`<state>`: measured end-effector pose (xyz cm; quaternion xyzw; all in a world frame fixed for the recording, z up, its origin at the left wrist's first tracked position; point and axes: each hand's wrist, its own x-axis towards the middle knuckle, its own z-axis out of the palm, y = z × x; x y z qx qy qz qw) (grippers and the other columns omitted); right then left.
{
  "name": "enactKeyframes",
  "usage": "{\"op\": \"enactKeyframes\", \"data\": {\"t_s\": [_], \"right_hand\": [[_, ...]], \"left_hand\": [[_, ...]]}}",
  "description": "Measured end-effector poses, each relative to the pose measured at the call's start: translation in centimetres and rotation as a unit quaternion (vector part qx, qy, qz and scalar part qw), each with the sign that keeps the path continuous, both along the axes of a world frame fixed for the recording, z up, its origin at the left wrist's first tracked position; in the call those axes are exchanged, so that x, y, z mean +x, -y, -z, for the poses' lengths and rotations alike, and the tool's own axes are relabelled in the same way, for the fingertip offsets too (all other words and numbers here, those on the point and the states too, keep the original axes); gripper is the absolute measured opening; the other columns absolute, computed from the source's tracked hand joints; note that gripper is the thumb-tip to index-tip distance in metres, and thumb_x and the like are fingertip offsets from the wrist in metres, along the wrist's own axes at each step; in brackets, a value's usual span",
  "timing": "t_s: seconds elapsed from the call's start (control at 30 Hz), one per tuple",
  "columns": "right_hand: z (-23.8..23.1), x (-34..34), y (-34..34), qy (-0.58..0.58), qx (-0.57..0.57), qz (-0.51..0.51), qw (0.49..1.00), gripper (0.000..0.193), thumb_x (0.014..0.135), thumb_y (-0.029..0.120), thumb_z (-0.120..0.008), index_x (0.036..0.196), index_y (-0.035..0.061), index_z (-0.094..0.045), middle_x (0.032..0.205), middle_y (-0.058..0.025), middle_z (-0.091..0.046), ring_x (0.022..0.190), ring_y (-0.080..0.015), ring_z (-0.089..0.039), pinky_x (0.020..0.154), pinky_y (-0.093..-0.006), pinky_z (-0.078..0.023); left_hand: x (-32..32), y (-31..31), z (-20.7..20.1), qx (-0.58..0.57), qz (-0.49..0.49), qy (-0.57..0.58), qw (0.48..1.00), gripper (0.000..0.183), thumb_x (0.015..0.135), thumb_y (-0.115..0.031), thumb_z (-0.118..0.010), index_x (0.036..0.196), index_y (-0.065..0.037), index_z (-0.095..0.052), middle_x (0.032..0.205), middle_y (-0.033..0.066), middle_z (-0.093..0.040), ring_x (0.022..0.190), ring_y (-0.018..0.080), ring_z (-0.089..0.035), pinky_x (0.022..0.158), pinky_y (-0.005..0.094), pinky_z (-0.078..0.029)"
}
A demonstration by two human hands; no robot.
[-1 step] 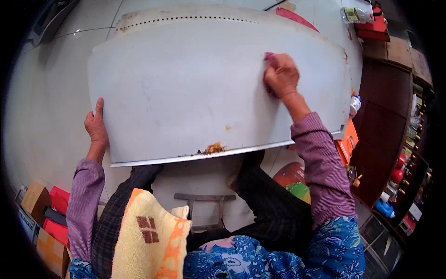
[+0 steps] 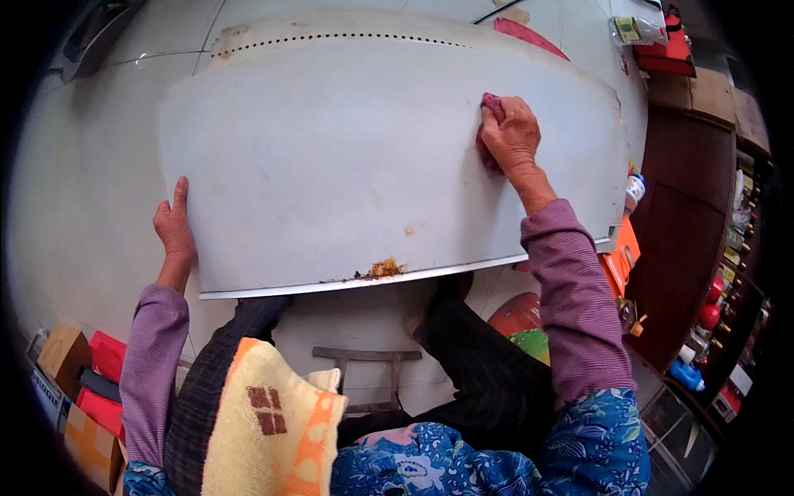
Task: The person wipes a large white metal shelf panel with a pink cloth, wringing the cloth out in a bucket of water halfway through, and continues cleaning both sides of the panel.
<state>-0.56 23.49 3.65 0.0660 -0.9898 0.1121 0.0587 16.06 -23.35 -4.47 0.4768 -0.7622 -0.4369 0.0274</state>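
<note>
A large white panel (image 2: 331, 165) lies in front of me, with a row of small holes along its far side. Brown rust (image 2: 385, 268) and flaking show at its near edge. My left hand (image 2: 174, 227) grips the panel's left edge, thumb upright along the top face and the other fingers mostly hidden. On the right part of the panel, my right hand (image 2: 514, 140) is closed around a crumpled dark red-purple cloth (image 2: 494, 106), pressing it to the surface. Most of the cloth is hidden under the fingers.
A yellow and orange towel (image 2: 256, 413) drapes over my left leg. Below the panel stands a grey stool-like frame (image 2: 368, 355). Boxes and red packages (image 2: 107, 357) sit at lower left. A dark brown cabinet (image 2: 682, 207) with bottles on shelves is at right, near an orange bag (image 2: 622, 260).
My right hand has shifted slightly right with the cloth, and more of the cloth shows. My left hand keeps its place at the panel's edge.
</note>
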Motion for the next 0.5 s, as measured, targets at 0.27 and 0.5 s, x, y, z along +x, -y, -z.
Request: {"op": "enactKeyframes", "data": {"t_s": [0.27, 0.5], "right_hand": [[-0.2, 3.3, -1.5, -0.020, -0.017, -0.083, 0.996, 0.007, 0.075, 0.008, -0.062, 0.074, 0.0058, -0.056, 0.078, -0.0108, -0.059, 0.080, -0.0302, -0.057, 0.063, -0.0397, -0.047], [0.0, 5.4, -1.9, -0.022, -0.034, -0.133, 0.990, 0.008, 0.076, 0.006, -0.060, 0.072, 0.0055, -0.053, 0.073, -0.0107, -0.054, 0.073, -0.0317, -0.054, 0.060, -0.0432, -0.045]], "left_hand": [[-0.3, -0.1, 0.3, 0.024, -0.016, -0.010, 1.000, 0.060, 0.077, -0.052, -0.071, 0.057, -0.013, -0.029, 0.058, -0.0059, -0.029, 0.054, 0.0083, -0.026, 0.048, 0.0265, -0.030], [-0.9, -0.9, 0.3, 0.034, -0.022, -0.004, 0.999, 0.060, 0.076, -0.053, -0.071, 0.056, -0.013, -0.031, 0.059, -0.0050, -0.030, 0.054, 0.0089, -0.028, 0.049, 0.0268, -0.032]]}}
